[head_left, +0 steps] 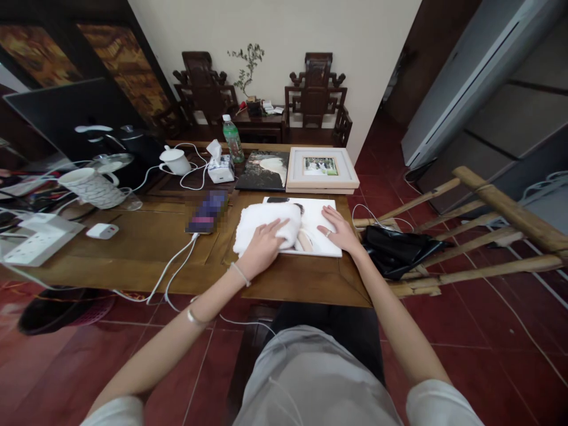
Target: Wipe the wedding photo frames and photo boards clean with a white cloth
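Observation:
A white towel [249, 220], bunched and fluffy, lies over the left part of a white photo panel [326, 241] on the table. My left hand [264, 248] is on the towel with its fingers curved into the cloth, gripping it; the fingertips are partly hidden. Part of a printed picture of a person shows on the panel between my hands. Flat on the panel's right side rests my right hand [341, 232], fingers apart, with a ring on one and nothing held.
Behind the panel lie a white framed photo [322, 169] and a dark photo panel [262, 171]. A green bottle [233, 140], tissue box [220, 170], phone [206, 213], mug [92, 187] and power strip [42, 238] stand leftward. A bamboo chair [497, 236] holding a black bag [397, 249] is at right.

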The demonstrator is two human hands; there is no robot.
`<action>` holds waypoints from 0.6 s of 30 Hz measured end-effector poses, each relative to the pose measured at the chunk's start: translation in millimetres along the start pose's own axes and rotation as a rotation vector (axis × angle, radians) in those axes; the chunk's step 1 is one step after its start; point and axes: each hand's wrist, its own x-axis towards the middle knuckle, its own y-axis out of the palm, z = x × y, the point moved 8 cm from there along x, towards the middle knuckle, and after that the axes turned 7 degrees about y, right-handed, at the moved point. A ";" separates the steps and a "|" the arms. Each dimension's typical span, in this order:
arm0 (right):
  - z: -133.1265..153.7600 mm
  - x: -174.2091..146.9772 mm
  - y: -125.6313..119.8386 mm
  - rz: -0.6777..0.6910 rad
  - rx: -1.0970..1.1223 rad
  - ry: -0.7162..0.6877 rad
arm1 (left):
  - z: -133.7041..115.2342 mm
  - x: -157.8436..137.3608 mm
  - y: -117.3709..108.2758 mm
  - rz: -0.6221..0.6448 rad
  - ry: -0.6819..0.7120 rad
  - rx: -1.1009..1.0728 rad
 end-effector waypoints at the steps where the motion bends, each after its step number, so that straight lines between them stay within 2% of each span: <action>1: -0.6 0.2 0.1 0.001 0.004 -0.005 | 15.2 10.6 2.0 -0.001 -0.033 -0.001; 4: -1.1 0.6 0.6 -0.001 0.022 -0.014 | 55.5 36.9 10.8 -0.003 -0.113 -0.009; 7: 0.7 -1.1 -1.4 -0.030 0.041 0.001 | 75.0 47.3 21.4 0.000 -0.148 0.001; 12: 3.7 -13.6 -11.0 -0.129 0.078 0.072 | 70.5 39.0 26.5 -0.019 -0.161 0.014; 18: 7.7 -19.8 -3.2 -0.054 0.062 0.033 | 65.9 28.2 19.6 -0.005 -0.178 0.016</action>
